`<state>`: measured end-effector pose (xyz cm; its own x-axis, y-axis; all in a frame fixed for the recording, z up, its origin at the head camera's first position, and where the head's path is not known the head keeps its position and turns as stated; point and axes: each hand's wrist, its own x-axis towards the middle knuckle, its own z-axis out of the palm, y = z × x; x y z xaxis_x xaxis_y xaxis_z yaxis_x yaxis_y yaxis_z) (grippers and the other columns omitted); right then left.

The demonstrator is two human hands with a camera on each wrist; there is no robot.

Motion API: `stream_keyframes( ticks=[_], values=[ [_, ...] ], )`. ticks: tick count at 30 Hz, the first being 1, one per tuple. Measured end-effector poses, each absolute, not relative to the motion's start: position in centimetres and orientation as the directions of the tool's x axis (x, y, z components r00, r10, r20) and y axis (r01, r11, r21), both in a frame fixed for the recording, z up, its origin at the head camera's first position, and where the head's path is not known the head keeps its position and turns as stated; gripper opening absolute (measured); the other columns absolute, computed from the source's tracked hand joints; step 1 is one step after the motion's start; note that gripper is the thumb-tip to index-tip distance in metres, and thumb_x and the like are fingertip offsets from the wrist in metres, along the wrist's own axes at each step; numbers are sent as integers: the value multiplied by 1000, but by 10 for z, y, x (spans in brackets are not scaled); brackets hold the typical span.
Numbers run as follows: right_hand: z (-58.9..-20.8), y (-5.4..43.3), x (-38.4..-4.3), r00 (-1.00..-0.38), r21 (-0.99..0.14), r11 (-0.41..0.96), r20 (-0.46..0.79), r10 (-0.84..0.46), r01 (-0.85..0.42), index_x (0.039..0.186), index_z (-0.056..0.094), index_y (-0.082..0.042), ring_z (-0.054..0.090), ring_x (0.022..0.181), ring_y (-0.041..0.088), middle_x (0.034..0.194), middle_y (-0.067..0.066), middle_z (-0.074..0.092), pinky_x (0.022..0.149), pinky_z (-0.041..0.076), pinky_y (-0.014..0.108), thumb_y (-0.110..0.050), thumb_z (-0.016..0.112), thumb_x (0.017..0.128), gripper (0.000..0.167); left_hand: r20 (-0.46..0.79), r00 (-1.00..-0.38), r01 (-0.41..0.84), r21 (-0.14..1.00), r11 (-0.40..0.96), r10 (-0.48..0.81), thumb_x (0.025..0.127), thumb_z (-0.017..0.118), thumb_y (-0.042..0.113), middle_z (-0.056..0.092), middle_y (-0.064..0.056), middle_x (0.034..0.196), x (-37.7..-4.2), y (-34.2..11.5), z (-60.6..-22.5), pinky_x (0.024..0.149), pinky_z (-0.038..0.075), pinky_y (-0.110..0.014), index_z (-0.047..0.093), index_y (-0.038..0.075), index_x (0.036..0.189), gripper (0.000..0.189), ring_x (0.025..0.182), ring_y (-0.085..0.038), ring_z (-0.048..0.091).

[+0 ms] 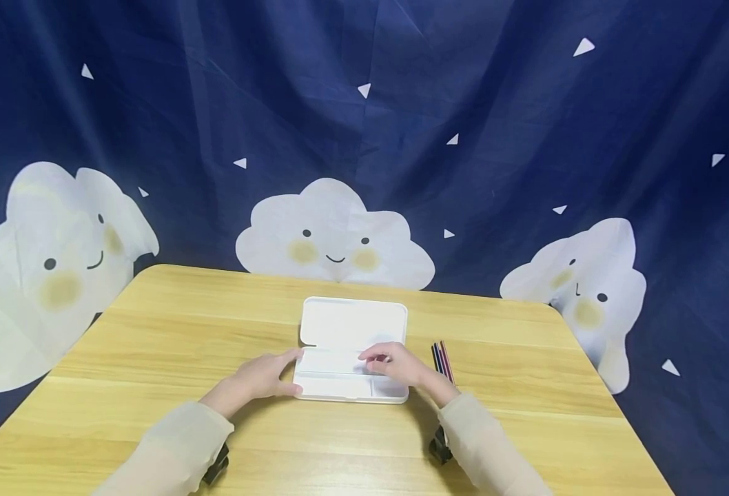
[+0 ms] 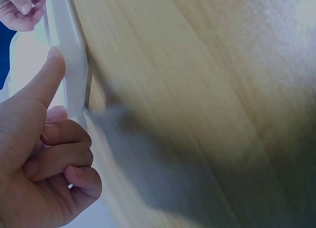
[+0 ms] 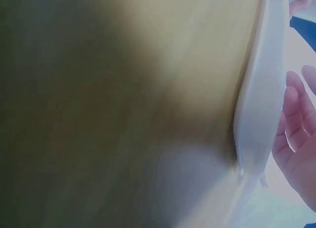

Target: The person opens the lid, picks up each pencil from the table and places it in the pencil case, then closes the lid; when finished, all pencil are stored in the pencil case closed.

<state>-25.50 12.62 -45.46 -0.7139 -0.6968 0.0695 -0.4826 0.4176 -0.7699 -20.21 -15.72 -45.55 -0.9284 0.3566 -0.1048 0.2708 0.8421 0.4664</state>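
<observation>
A white pencil case (image 1: 353,387) lies unfolded on the wooden table, its lid (image 1: 353,322) tipped back behind the compartments. My left hand (image 1: 264,375) holds the case by its left end, the thumb at the front corner and the index finger farther back. In the left wrist view the thumb (image 2: 47,80) presses along the case's edge while the other fingers curl beside it. My right hand (image 1: 395,364) is over the right half of the case, its fingers loosely bent and fingertips close over the inner panel. The right wrist view shows those relaxed fingers (image 3: 296,124) beyond the case's wall.
Several dark and red pencils (image 1: 442,361) lie on the wooden table (image 1: 228,324) just right of the case, partly behind the right forearm. A dark blue curtain (image 1: 495,103) with printed clouds hangs behind the table's far edge.
</observation>
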Motion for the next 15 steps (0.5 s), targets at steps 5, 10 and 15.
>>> stream_keyframes(
  ticks=[5,10,15],
  values=[
    [-457,140,-259,-732,-788,423,50,-680,-447,106,63,7,56,84,13,94,16,64,74,47,23,-7,55,89,23,-112,-930,262,465,846,350,72,74,36,59,-20,116,-203,-157,-456,76,46,-52,45,10,132,71,103,-38,56],
    [-455,155,-260,-756,-797,428,53,-653,-426,107,62,7,55,85,12,94,15,63,75,46,26,-9,56,89,24,-122,-930,254,468,847,346,73,74,35,58,-20,118,-203,-157,-455,78,46,-52,45,10,133,71,104,-39,56],
    [-455,169,-261,-774,-764,457,87,-627,-456,106,64,4,55,85,10,92,12,64,76,46,25,-10,56,89,23,-123,-930,252,471,845,346,73,74,36,58,-20,119,-203,-157,-455,79,45,-52,44,10,133,72,105,-39,55]
  ],
)
